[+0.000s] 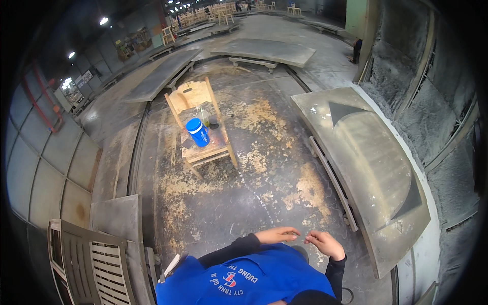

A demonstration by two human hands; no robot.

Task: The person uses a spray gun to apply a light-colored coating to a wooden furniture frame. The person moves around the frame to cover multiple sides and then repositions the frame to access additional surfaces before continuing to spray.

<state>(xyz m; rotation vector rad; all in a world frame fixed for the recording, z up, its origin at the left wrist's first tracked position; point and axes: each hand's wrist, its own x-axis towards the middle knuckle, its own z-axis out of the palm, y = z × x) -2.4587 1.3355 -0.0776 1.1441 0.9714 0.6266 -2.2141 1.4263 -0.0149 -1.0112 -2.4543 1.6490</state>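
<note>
Head view, looking down over the person's blue printed work shirt with black sleeves; the lower body is cut off by the bottom edge.

Both hands are raised in front of the chest, fingertips nearly meeting. Left hand: fingers extended toward the right one, loosely curled, nothing visible in it. Right hand: fingers bent inward toward the left fingertips. Whether something small is pinched between them cannot be told; the spot is too small and blurred. Neither hand is clenched around any object that can be seen.

Below the hands lies the grey concrete floor, scattered with pale sawdust patches.

Well ahead of the hands, mid-floor, stands a light unfinished wooden chair. On its seat sits a blue cylindrical plastic jug with a white lid. Small dark items beside the jug, near the seat's back edge, are hard to make out.

To the right of the floor is a long dust-coated grey panel with a curved raised section, resting on a low frame, its near end close to the right hand.

At the lower left corner is a grey slatted wooden frame, partly cut off by the dark rim.

Farther back are more flat grey platforms and stacked chairs, indistinct.
</note>
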